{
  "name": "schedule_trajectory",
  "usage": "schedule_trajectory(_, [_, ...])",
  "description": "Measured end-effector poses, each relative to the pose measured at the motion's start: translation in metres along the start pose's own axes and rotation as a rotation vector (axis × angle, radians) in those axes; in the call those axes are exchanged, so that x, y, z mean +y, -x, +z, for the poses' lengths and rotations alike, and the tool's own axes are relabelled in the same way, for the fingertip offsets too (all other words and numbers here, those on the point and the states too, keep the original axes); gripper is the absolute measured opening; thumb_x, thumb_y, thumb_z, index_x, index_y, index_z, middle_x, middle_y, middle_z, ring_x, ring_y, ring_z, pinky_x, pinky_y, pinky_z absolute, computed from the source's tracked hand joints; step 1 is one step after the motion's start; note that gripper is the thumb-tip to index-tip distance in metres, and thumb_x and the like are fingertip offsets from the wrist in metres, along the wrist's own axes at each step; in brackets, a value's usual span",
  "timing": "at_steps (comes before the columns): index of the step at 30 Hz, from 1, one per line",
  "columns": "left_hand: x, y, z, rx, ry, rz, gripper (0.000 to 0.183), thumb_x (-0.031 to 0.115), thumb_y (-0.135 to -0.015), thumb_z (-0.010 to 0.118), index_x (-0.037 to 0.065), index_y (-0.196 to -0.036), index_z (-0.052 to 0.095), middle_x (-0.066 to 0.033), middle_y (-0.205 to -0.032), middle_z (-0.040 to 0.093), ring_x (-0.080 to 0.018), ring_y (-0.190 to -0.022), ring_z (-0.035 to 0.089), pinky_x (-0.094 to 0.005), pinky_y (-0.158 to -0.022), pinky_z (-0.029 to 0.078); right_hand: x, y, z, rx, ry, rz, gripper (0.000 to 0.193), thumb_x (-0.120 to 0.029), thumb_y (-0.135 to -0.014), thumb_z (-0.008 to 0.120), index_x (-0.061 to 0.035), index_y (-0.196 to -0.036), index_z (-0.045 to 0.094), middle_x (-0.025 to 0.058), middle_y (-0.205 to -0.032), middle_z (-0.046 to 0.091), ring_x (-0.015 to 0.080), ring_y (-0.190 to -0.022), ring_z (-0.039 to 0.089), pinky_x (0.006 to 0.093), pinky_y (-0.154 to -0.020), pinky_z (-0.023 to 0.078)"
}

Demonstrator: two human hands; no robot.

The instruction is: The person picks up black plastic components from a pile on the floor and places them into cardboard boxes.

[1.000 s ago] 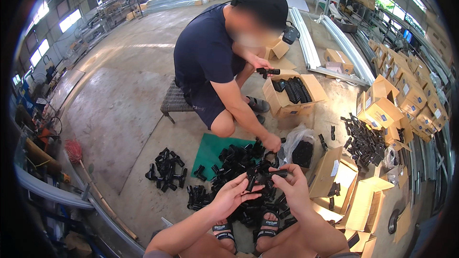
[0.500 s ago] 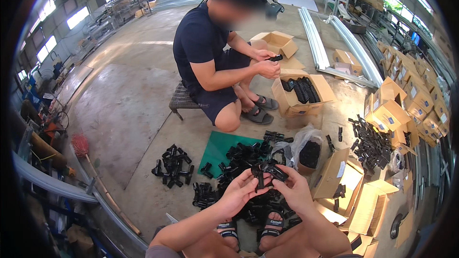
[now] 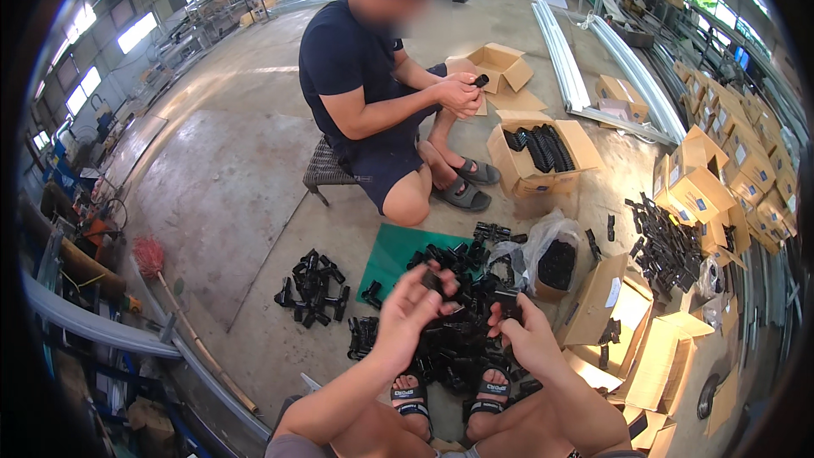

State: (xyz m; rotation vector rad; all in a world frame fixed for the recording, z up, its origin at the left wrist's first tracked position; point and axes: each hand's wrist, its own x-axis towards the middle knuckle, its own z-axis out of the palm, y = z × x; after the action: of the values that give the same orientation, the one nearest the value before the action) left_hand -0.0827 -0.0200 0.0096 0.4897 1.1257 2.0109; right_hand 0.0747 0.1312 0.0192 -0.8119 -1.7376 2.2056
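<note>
My left hand [image 3: 409,312] is raised over a heap of black pipe fittings [image 3: 445,348], its fingers closed on a dark fitting [image 3: 435,282]. That piece is partly covered by the fingers and blurred. In my right hand [image 3: 527,332], thumb and fingers grip another black fitting [image 3: 507,304], to the right of the first and apart from it. The heap lies between my sandalled feet and spreads onto a green sheet [image 3: 398,246]. A smaller pile of T-shaped fittings [image 3: 312,290] lies to the left.
A person [image 3: 356,85] sits opposite on a woven stool [image 3: 326,168], both hands on a black fitting [image 3: 481,81]. An open carton of fittings [image 3: 564,176] stands beside them. More cartons [image 3: 661,365] and a loose pile [image 3: 666,246] lie right; a broom [image 3: 203,343] lies left.
My hands were together with the black fittings touching; now they are apart, the left moved up and left, the right slightly right. The person opposite has lowered their hands and leaned slightly left.
</note>
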Motion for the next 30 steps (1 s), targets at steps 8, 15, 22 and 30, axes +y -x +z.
schedule_trajectory(8, [0.043,0.005,0.025,0.128,-0.376,0.375,0.072,0.01,-0.102,0.056,0.006,-0.16,0.012,-0.0196,-0.133,0.061,-0.0236,-0.115,0.064,-0.0315,-0.09,0.055,-0.016,0.014,0.012,-0.001,0.114,-0.007,0.025,-0.016,-0.091,0.073,-0.0052,-0.109,0.059,-0.0022,-0.082,0.06,0.0047,-0.066,0.055,0.022,-0.051,0.042])
schedule_trajectory(15, [0.041,-0.009,0.01,0.184,-0.136,0.04,0.063,0.001,-0.098,0.061,0.002,-0.153,0.031,-0.0183,-0.134,0.061,-0.0237,-0.117,0.064,-0.0331,-0.09,0.056,-0.025,0.02,0.017,0.022,0.023,0.035,0.023,-0.011,-0.092,0.069,-0.0039,-0.112,0.059,-0.0025,-0.074,0.059,0.005,-0.056,0.052,0.0221,-0.05,0.042])
schedule_trajectory(22, [0.012,0.016,0.019,-0.162,-0.154,-0.152,0.048,-0.003,-0.097,0.059,0.0,-0.142,0.044,-0.0132,-0.136,0.06,-0.0185,-0.124,0.059,-0.0323,-0.108,0.045,-0.008,0.023,0.012,0.004,0.106,-0.063,0.024,-0.011,-0.097,0.058,-0.0009,-0.119,0.058,0.0055,-0.096,0.064,0.009,-0.088,0.06,0.025,-0.079,0.048])
schedule_trajectory(30, [-0.014,0.025,0.02,-0.139,-0.234,-0.217,0.051,-0.003,-0.098,0.055,0.0,-0.146,0.039,-0.0112,-0.125,0.062,-0.0174,-0.116,0.06,-0.0358,-0.102,0.049,0.0,0.03,0.014,-0.101,0.213,0.022,0.064,-0.021,-0.099,0.064,-0.0076,-0.153,0.031,-0.0018,-0.121,0.059,0.0057,-0.094,0.058,0.0219,-0.063,0.052])
